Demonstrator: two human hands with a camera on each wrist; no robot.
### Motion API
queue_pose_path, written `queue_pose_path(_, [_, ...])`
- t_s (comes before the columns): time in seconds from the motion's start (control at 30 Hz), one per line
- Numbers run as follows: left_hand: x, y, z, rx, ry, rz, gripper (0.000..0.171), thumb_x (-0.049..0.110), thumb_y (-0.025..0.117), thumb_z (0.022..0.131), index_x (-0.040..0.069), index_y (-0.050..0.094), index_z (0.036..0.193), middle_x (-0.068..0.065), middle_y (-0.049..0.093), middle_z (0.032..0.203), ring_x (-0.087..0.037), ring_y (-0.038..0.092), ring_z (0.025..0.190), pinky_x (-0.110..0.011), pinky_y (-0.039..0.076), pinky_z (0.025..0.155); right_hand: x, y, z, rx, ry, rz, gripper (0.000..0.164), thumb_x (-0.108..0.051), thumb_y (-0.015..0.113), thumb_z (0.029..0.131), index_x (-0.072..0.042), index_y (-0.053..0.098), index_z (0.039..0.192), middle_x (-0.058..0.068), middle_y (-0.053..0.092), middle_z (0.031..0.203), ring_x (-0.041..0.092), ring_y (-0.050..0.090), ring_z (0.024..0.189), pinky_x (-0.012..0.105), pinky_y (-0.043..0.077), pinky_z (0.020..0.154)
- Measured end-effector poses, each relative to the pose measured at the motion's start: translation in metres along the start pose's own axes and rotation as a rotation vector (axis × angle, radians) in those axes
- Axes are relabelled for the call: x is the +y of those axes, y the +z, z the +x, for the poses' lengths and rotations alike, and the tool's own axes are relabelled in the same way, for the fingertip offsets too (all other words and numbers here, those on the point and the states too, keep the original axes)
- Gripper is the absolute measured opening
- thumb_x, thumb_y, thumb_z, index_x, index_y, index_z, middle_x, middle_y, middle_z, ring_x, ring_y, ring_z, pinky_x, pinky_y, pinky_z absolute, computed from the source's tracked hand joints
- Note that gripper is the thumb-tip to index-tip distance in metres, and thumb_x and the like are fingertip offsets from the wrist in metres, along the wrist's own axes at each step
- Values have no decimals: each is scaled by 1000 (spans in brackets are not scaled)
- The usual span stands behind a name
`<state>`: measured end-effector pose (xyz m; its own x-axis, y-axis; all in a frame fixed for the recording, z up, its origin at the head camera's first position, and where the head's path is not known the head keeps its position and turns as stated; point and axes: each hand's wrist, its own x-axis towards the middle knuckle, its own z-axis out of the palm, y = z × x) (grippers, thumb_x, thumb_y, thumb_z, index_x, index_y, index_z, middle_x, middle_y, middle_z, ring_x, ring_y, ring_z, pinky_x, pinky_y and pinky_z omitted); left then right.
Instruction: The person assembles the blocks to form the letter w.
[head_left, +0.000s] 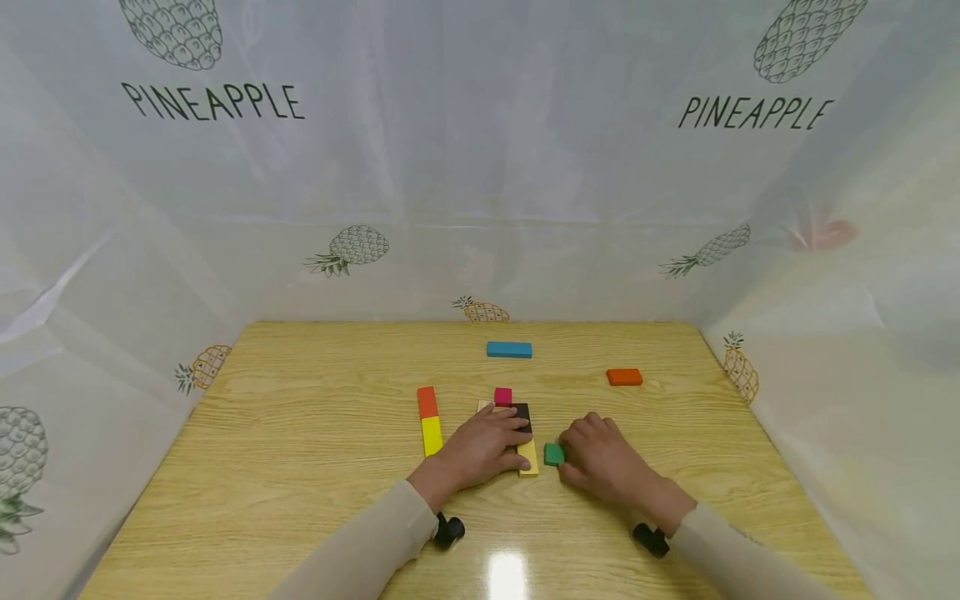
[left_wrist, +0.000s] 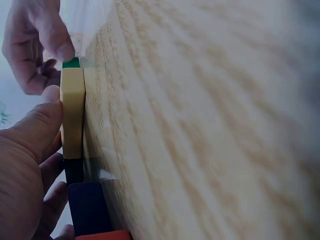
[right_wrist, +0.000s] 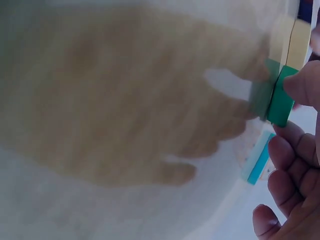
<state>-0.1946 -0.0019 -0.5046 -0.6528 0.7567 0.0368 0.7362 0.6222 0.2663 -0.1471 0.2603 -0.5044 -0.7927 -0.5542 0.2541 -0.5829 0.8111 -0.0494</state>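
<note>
My left hand (head_left: 480, 446) rests over a small group of flat wooden blocks. Its fingers reach across a black block (head_left: 522, 414), and its thumb touches a pale yellow block (head_left: 528, 460) just in front of that. A magenta block (head_left: 503, 396) lies beyond the fingertips, beside a mostly covered cream block (head_left: 485, 405). To the right, my right hand (head_left: 603, 460) pinches a small green block (head_left: 553, 454) between thumb and finger. The right wrist view has the thumb on the green block (right_wrist: 282, 97), close to the end of the yellow one (right_wrist: 299, 44).
An orange block (head_left: 427, 402) and a bright yellow block (head_left: 432, 436) form a line left of the left hand. Farther back lie a blue block (head_left: 509, 350) and a red-orange block (head_left: 624, 377). Pineapple-print sheeting (head_left: 480, 167) borders the wooden table (head_left: 315, 417).
</note>
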Motion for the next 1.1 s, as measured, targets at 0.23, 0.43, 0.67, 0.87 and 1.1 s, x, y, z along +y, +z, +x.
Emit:
queue_pose_path(0.23, [1, 0, 0, -2, -3, -2, 54, 54, 62, 102, 23, 66, 147, 5, 58, 156, -18, 42, 154, -49, 28, 131, -11, -3, -9, -25, -31, 23, 23, -32, 78, 91, -17, 72, 107, -7, 65, 102, 13, 50, 95, 33, 42, 81])
queue_pose_path(0.43, [0, -2, 1, -4, -3, 1, 55, 54, 62, 102, 23, 66, 147, 5, 58, 156, -18, 42, 154, -49, 28, 131, -15, -3, -14, -3, -77, 25, 22, -32, 78, 90, -18, 72, 106, -9, 64, 101, 11, 51, 96, 32, 42, 80])
queue_pose_path(0.67, [0, -2, 1, -6, -2, 0, 54, 54, 62, 102, 23, 66, 147, 5, 58, 156, -18, 43, 154, -49, 27, 131, -18, -2, -17, 20, -107, 34, 19, -31, 77, 90, -20, 71, 104, -11, 63, 101, 9, 49, 96, 32, 43, 81])
queue_pose_path(0.87, [0, -2, 2, -14, -11, -7, 54, 54, 63, 102, 23, 66, 147, 5, 58, 156, -17, 42, 154, -49, 26, 131, -19, -1, -18, 12, -116, 38, 20, -33, 77, 91, -21, 71, 105, -12, 63, 103, 8, 48, 96, 33, 44, 80])
queue_pose_path(1.1, [0, -1, 2, -13, -10, -8, 54, 53, 63, 102, 23, 66, 147, 5, 58, 156, -18, 42, 154, -48, 26, 131, -20, 0, -18, 14, -126, 45, 21, -33, 78, 91, -20, 71, 106, -11, 64, 103, 9, 49, 97, 31, 42, 80])
